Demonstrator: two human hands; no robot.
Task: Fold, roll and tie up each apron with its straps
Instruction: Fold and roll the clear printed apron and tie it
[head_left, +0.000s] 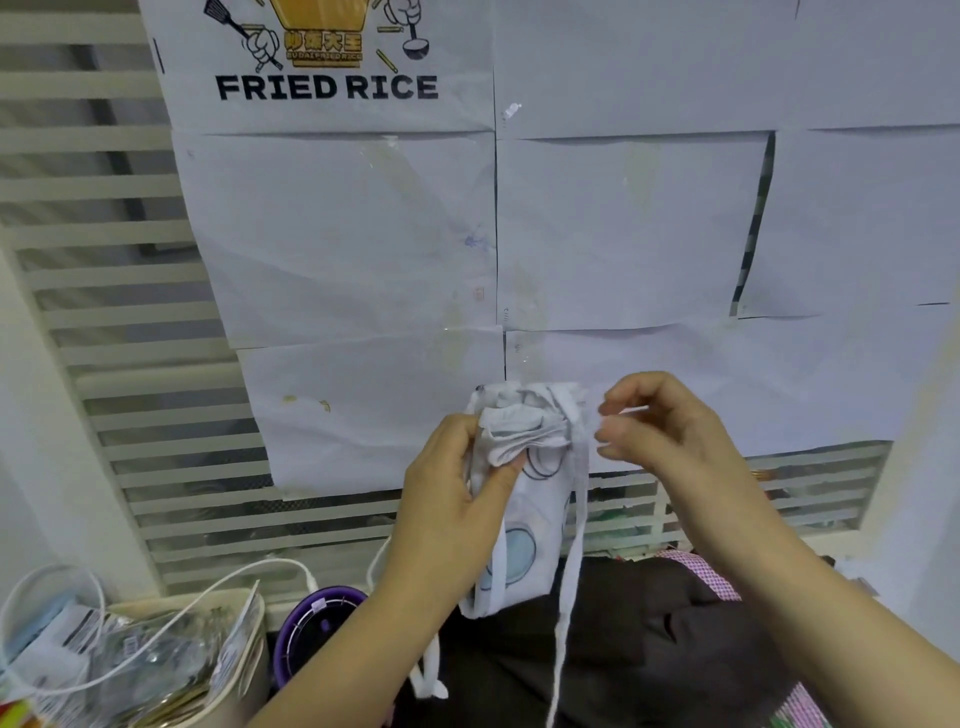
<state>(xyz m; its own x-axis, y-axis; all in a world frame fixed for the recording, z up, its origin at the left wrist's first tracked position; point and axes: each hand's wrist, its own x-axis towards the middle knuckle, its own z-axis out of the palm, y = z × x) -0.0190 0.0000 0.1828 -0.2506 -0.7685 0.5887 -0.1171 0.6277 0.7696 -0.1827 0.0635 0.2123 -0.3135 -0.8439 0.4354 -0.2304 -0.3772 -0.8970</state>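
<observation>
A white apron (524, 525) with blue printed shapes is rolled into an upright bundle, held in the air in front of a paper-covered window. My left hand (457, 483) grips the roll from its left side, thumb pressed on the folded top. My right hand (654, 421) pinches a white strap (571, 561) near the roll's upper right; the strap crosses the top and hangs straight down. A second strap end (428, 675) dangles below my left forearm.
Dark brown fabric (649, 639) and a pink checked cloth (711, 577) lie below the roll. A purple round container (311, 623) stands at lower centre-left. A cream bin (156, 670) with papers and a white cable sits at lower left. A "FRIED RICE" poster hangs above.
</observation>
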